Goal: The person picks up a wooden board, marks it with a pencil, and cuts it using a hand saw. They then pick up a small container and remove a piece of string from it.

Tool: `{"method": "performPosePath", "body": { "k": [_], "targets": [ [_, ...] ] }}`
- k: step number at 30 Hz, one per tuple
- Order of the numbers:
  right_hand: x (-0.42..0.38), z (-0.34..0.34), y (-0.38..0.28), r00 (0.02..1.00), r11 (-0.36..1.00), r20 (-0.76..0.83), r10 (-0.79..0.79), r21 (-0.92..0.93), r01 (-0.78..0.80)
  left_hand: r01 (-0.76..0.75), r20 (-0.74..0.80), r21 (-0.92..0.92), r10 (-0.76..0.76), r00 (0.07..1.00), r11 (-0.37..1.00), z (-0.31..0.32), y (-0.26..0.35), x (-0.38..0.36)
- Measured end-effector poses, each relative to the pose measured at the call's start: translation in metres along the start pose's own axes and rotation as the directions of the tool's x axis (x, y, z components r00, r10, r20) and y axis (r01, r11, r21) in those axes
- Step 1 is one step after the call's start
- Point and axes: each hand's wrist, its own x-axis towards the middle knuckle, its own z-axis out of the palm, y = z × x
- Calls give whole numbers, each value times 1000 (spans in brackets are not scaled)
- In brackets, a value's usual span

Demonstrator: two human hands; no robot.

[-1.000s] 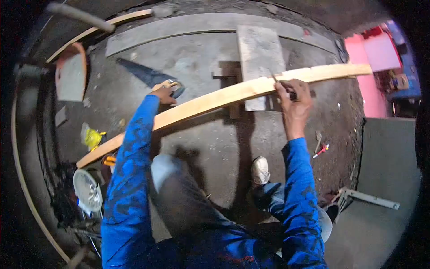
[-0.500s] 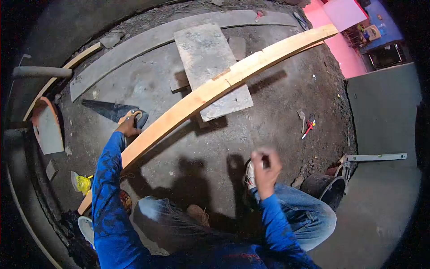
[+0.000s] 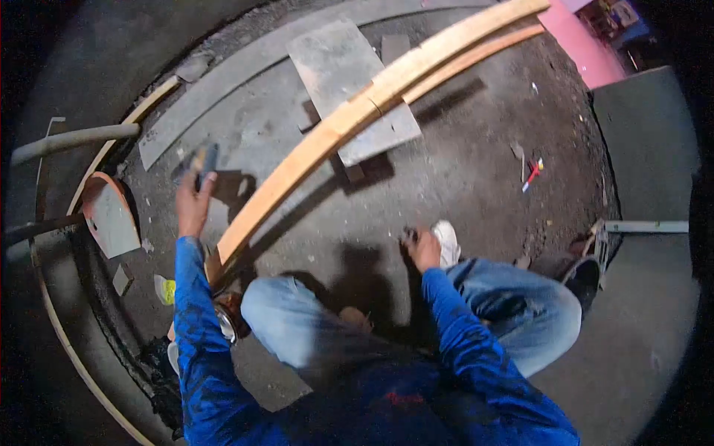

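The fingers of the left hand (image 3: 192,199) are wrapped round the wood-and-dark handle of a handsaw (image 3: 202,160), lifting it clear of the ground just left of the long pale timber plank (image 3: 335,126); the blade is blurred and mostly lost against the dark floor. The right hand (image 3: 424,249) is low by the white shoe (image 3: 448,242), fingers curled in, and whether they pinch something small cannot be told. The plank runs diagonally from beside the left knee up to the far right, resting across a grey flat slab (image 3: 331,59). It looks stiff, long and fairly heavy, likely to swing or tip if gripped at one end, so a hold near the slab support would steady it best. The saw seems light, its blade thin and springy with sharp teeth, so the handle is the place to hold it. A red marker (image 3: 531,177) lies on the dirt well to the right. No writing or brand can be read anywhere.
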Motion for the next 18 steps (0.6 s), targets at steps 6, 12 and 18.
{"method": "performPosePath", "body": {
  "k": [6,12,18],
  "targets": [
    [36,-170,-196,964,694,-85,-251,678,240,-213,-261,-118,177,949,970,-81,147,-54],
    [-12,-239,-306,744,477,-32,-667,749,460,-813,-450,162,775,444,559,-58,274,-35],
    [-13,-254,-262,884,243,-406,-231,856,457,-908,-390,-155,821,418,389,-17,346,-28]
  ]
}}
